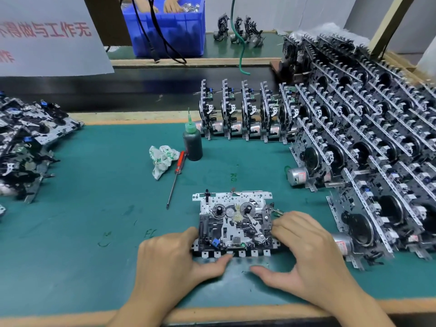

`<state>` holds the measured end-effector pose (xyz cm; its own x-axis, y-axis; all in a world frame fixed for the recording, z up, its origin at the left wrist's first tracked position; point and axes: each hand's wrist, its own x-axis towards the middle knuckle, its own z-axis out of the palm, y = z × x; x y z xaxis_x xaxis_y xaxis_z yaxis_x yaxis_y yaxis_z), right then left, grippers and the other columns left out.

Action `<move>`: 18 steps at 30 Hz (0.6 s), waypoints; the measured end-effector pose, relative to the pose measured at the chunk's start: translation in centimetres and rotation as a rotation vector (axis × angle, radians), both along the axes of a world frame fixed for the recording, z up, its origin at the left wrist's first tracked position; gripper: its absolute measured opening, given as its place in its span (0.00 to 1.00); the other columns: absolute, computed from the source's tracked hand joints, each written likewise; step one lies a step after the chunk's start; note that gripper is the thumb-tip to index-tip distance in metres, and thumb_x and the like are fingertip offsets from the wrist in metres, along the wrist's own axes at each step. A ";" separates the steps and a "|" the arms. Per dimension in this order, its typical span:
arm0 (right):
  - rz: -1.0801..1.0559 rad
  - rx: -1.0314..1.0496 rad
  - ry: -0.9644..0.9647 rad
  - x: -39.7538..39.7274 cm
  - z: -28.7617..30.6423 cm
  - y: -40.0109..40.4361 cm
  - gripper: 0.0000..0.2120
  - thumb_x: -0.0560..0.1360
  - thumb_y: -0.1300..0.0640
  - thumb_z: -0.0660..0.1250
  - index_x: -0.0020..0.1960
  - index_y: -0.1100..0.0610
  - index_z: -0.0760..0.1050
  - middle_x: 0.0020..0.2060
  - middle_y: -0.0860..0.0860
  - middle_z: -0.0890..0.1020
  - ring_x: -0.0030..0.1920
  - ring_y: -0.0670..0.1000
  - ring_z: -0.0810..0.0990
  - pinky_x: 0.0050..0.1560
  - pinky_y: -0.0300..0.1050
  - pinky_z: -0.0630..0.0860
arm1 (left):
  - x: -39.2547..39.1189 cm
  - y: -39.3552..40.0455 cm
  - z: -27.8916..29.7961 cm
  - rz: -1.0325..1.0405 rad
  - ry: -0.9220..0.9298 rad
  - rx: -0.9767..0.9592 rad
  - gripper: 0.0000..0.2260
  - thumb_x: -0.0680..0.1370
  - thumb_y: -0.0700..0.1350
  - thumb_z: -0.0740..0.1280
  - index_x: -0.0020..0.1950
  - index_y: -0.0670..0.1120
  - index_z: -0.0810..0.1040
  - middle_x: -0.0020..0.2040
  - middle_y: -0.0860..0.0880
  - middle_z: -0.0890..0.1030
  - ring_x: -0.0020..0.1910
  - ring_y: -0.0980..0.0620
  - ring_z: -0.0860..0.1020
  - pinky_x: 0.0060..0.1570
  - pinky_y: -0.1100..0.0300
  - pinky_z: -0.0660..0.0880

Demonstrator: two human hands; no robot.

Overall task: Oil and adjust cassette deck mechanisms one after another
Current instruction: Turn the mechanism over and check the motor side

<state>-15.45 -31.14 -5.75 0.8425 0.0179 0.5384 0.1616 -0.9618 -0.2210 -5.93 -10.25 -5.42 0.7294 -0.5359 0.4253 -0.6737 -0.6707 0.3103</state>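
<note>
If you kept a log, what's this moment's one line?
left hand: holds mechanism left edge | right hand: holds right edge | oil bottle, screwdriver: untouched on mat

Crumpled white-green cloth (162,160) on green mat (94,185). Blue plastic bin (169,31) at far side, black cables (160,38) draped over it. White sign, red characters (47,34), upper left. Green cable (237,31) hanging.

White paper sign (47,36) at top left showed red Chinese words, cut off at edge: "不得做与工作无", and below it "作". Faint marks on green mat (94,185) were too blurred to read.
</note>
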 end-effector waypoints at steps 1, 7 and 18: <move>-0.002 -0.004 -0.002 0.0 0.0 0.0 0.25 0.67 0.35 0.67 0.36 0.59 0.79 0.36 0.49 0.80 0.38 0.50 0.77 0.50 0.42 0.72 | 0.1 0.1 0.0 -0.006 0.008 0.001 0.25 0.62 0.69 0.63 0.24 0.49 0.64 0.16 0.49 0.64 0.15 0.51 0.67 0.16 0.60 0.64; -0.058 -0.057 -0.025 0.1 0.1 0.3 0.26 0.71 0.35 0.62 0.36 0.58 0.78 0.35 0.48 0.80 0.37 0.50 0.78 0.49 0.39 0.70 | 0.6 0.6 0.6 -0.164 0.055 0.029 0.28 0.60 0.73 0.62 0.24 0.47 0.65 0.17 0.54 0.65 0.17 0.56 0.67 0.19 0.66 0.64; -0.002 -0.082 0.034 0.0 0.1 0.0 0.27 0.72 0.35 0.61 0.38 0.60 0.77 0.36 0.50 0.78 0.38 0.52 0.77 0.49 0.42 0.70 | 0.0 1.0 0.8 -0.225 0.037 0.021 0.20 0.62 0.67 0.65 0.28 0.51 0.68 0.19 0.56 0.68 0.18 0.57 0.69 0.19 0.66 0.66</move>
<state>-15.44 -31.11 -5.69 0.8603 0.0592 0.5063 0.1538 -0.9771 -0.1469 -5.93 -9.21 -4.62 0.6055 -0.6952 0.3874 -0.7954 -0.5118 0.3248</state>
